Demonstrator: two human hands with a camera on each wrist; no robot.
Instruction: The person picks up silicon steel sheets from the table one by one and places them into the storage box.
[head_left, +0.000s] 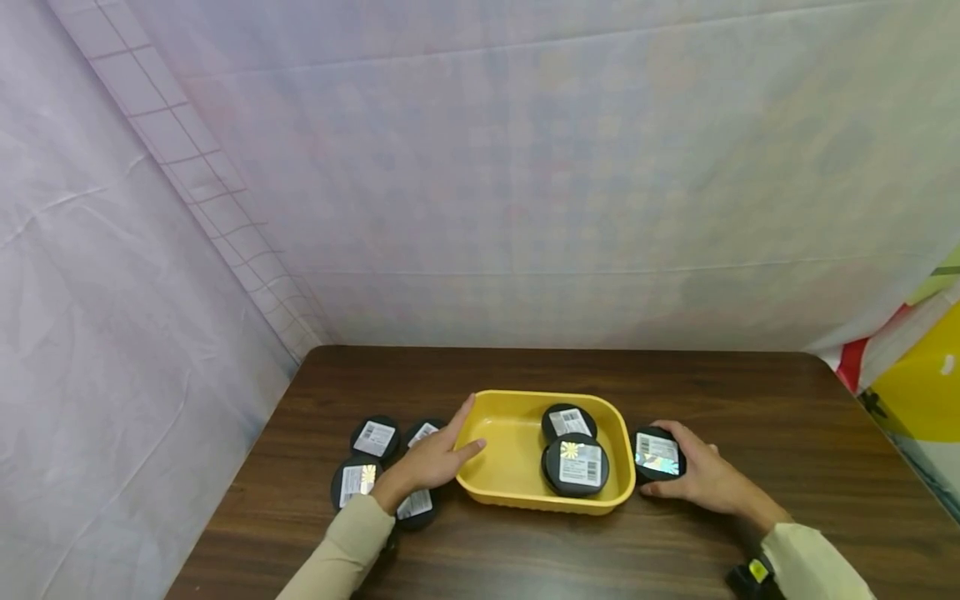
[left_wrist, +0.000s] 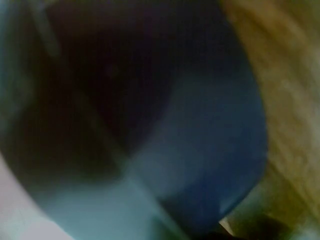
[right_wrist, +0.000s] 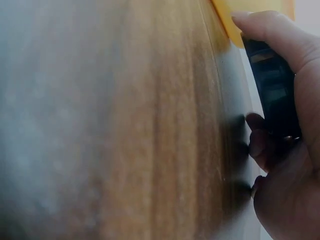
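Observation:
A yellow plastic basket [head_left: 501,500] stands on the table. Inside it, towards the right, are black round containers with white barcode labels, a front one [head_left: 576,465] overlapping one behind [head_left: 567,422]. My left hand [head_left: 431,458] is at the basket's left end, fingers extended along the rim and thumb reaching over it. Just outside the right end, my right hand [head_left: 701,473] grips another black round container [head_left: 658,454] between thumb and fingers. The right wrist view shows the dark side of this container [right_wrist: 272,85] within the hand. A blurred dark shape [left_wrist: 210,130] fills most of the left wrist view.
Several more black round containers [head_left: 376,438] sit left of the basket, some partly hidden under my left hand and forearm. The brown wooden table [head_left: 780,417] backs onto a pale hanging cloth [head_left: 525,208]. Another white cloth [head_left: 112,333] hangs along the left side.

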